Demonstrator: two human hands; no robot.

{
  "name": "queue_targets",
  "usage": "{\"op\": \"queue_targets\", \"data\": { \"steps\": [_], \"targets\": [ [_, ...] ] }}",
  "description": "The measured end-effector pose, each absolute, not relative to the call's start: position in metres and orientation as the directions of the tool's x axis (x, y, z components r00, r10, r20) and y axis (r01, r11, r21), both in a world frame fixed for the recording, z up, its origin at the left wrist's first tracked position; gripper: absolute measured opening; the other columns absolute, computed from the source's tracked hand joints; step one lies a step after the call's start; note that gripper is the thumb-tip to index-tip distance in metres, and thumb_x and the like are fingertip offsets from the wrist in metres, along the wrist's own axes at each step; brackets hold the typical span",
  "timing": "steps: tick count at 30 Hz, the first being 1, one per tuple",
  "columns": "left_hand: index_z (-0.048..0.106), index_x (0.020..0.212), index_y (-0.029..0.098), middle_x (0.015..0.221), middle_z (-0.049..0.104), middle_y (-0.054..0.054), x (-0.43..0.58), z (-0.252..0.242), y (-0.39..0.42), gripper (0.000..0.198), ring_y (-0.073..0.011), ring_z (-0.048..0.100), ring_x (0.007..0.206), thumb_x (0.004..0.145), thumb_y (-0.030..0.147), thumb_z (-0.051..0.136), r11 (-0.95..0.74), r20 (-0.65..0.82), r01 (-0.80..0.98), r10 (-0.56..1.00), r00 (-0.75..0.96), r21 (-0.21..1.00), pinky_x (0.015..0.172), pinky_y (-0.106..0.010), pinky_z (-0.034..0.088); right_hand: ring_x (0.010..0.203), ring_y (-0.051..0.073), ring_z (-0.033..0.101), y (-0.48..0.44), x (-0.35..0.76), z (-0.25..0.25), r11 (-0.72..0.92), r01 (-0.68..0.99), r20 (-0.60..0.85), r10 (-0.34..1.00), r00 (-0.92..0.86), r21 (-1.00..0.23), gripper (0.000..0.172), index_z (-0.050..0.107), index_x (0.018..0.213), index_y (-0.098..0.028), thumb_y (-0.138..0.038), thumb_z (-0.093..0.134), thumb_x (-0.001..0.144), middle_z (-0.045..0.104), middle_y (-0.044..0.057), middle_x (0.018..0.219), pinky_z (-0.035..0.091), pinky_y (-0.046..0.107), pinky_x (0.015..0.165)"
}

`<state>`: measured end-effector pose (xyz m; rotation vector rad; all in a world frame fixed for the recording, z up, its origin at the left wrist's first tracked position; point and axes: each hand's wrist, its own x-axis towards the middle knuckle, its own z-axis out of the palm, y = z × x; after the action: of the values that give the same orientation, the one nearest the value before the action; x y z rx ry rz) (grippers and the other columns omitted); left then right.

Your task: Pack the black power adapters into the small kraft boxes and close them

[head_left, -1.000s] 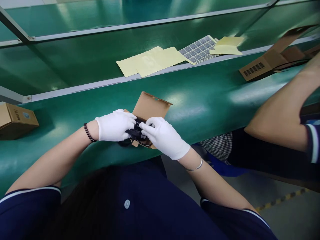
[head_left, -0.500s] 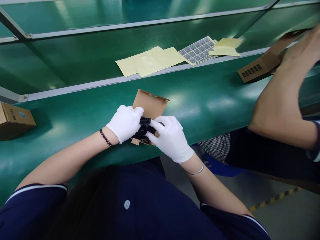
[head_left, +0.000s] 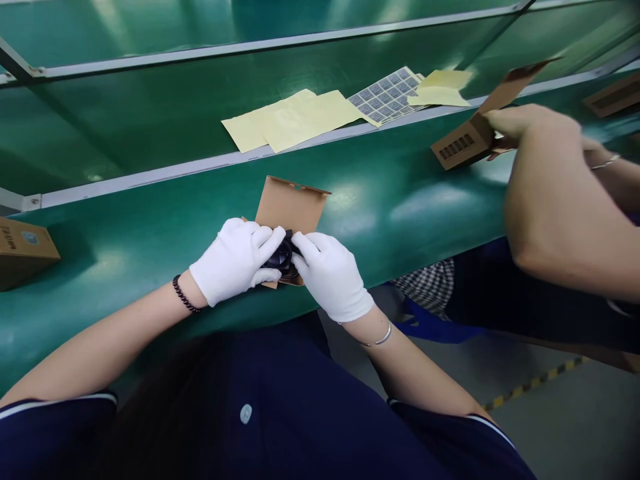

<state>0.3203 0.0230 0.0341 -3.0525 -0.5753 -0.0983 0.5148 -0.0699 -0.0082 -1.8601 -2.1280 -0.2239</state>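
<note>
Closely flanked by left grip (head_left: 237, 260) and right grip (head_left: 333, 277), the black item (head_left: 282, 257) touches both near the front edge of the desk (head_left: 390, 230); whether clamped, I cannot tell.

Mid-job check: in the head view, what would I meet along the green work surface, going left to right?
Brown box at the left edge → left gloved hand → black item → right gloved hand → co-worker's open box → another brown carton at the right edge.
</note>
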Motion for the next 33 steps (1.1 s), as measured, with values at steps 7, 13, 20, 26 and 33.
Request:
{"op": "queue_targets", "data": {
  "steps": [7,13,20,26,33],
  "targets": [
    [0.062,0.118,0.011,0.093,0.070,-0.010,0.329,0.050,0.038,0.032,-0.0275,0.064,0.075,0.100,0.038,0.063,-0.961,-0.132,0.278,0.275,0.952,0.001,0.063,-0.036,0.034,0.090,0.022,0.068,-0.064,0.531,0.010,0.295,0.912,0.192,0.950,-0.247,-0.284,0.025,0.066,0.120,-0.017,-0.016,0.055,0.098,0.075,0.009,0.109,0.051,0.033,0.074],
    [0.067,0.112,0.012,0.092,0.069,-0.011,0.340,0.053,0.036,0.029,-0.0282,0.065,0.078,0.095,0.037,0.068,-0.953,-0.163,0.304,0.300,0.940,0.004,0.064,-0.037,0.040,0.090,0.025,0.067,-0.062,0.527,0.025,0.340,0.916,0.051,0.940,-0.337,-0.212,0.033,0.064,0.126,-0.015,-0.035,0.065,0.100,0.074,0.011,0.108,0.048,0.036,0.074],
    [0.064,0.127,0.020,0.132,0.066,-0.016,0.292,0.006,0.036,0.047,-0.0330,0.064,0.122,0.100,0.057,0.058,-0.878,0.508,0.362,0.477,0.717,0.312,0.102,-0.052,0.052,0.087,0.027,0.062,-0.063,0.518,0.034,0.324,0.946,0.018,0.946,-0.323,-0.029,0.031,0.071,0.109,-0.011,-0.037,0.076,0.093,0.073,0.012,0.087,0.037,0.038,0.077],
    [0.048,0.150,0.022,0.145,0.061,-0.017,0.275,-0.034,0.024,0.056,-0.0355,0.052,0.141,0.105,0.055,0.047,-0.934,0.474,0.137,0.289,0.832,0.329,0.115,-0.060,0.045,0.096,0.027,0.063,-0.055,0.518,0.022,0.387,0.918,0.058,0.922,-0.383,-0.086,0.030,0.069,0.119,-0.010,-0.029,0.068,0.097,0.075,0.014,0.099,0.041,0.043,0.097],
    [0.055,0.140,0.013,0.137,0.065,-0.020,0.302,-0.024,0.025,0.046,-0.0358,0.053,0.138,0.104,0.040,0.056,-0.964,0.395,0.149,0.228,0.890,0.219,0.118,-0.063,0.042,0.105,0.025,0.067,-0.048,0.561,-0.001,0.252,0.702,0.270,0.959,-0.088,-0.666,0.035,0.066,0.132,-0.025,-0.037,0.047,0.106,0.073,0.011,0.126,0.054,0.047,0.098]
  ]
}}
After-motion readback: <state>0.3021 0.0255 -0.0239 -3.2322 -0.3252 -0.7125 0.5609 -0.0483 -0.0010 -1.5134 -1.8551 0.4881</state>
